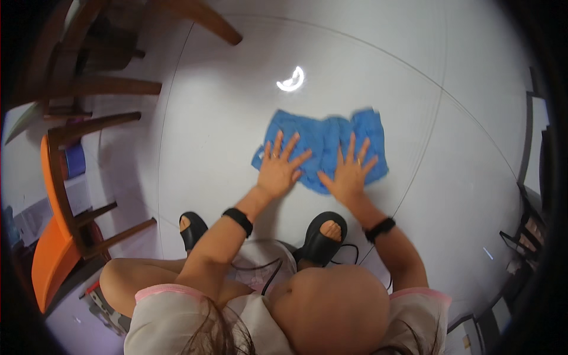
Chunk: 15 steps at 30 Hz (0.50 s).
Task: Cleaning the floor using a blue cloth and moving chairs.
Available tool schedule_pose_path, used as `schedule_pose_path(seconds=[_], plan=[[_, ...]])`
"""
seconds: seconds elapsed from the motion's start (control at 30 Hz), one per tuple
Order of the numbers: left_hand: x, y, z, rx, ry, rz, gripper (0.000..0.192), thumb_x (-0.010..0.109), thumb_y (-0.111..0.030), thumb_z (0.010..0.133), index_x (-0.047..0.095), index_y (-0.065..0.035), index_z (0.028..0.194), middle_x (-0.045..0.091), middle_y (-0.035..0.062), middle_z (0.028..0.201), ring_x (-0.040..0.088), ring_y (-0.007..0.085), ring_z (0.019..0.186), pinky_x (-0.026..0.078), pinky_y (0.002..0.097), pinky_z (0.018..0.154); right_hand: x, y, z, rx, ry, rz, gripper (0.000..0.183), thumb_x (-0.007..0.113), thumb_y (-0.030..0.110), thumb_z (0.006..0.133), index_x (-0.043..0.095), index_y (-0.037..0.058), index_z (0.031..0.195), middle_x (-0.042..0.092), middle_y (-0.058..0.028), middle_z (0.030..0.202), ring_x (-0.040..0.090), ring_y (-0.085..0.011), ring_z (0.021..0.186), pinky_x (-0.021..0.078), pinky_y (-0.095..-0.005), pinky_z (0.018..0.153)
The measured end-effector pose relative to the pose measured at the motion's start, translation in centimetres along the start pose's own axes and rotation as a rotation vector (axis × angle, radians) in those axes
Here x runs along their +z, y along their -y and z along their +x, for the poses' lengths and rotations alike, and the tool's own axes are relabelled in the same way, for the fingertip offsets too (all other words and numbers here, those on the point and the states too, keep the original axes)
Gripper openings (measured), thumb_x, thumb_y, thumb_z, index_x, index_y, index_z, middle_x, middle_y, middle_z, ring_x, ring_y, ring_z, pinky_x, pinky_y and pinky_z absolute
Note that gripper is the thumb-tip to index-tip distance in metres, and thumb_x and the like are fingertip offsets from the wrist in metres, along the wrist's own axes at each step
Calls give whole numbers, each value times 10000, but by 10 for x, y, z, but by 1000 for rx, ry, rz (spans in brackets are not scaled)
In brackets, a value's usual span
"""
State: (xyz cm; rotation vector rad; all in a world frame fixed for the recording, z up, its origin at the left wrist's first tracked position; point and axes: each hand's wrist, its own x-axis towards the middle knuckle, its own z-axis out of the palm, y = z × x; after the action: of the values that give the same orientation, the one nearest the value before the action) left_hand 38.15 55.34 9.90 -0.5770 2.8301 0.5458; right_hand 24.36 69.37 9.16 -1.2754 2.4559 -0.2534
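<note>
A rumpled blue cloth (326, 133) lies spread on the white tiled floor (213, 106) in front of me. On its left part rests my left hand (280, 171), palm down with the fingers spread. My right hand (351, 177) is flat on the right part, its fingers also apart. Neither hand grasps the fabric; both lie on top of it. The cloth's far edge reaches past my fingertips, and its near edge shows between my two hands. Beneath the palms the fabric is hidden.
To the left stands a chair with an orange seat (51, 266) and wooden legs (120, 239). Another wooden leg (213, 22) juts in at the top. My feet wear black slides (326, 235). A dark cord (273, 275) runs near my legs. Dark-framed furniture (523, 239) lines the right side.
</note>
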Motion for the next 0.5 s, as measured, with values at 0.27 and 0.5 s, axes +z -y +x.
schedule_pose_path(seconds=[0.27, 0.5], plan=[[-15, 89, -8, -340, -183, 88, 565, 623, -248, 792, 407, -218, 1314, 225, 129, 1438, 216, 448, 1281, 303, 504, 993, 15, 84, 104, -244, -129, 89, 783, 605, 493, 705, 376, 91, 1336, 132, -184, 1455, 15, -487, 1309, 45, -723, 918], [11, 44, -74, -390, -75, 84, 559, 635, -206, 767, 435, -143, 1285, 295, 170, 1399, 299, 467, 1232, 410, 495, 906, 15, 73, 53, -563, 39, 34, 713, 612, 440, 731, 409, 72, 1308, 192, -167, 1443, 64, -424, 1331, 73, -635, 995]])
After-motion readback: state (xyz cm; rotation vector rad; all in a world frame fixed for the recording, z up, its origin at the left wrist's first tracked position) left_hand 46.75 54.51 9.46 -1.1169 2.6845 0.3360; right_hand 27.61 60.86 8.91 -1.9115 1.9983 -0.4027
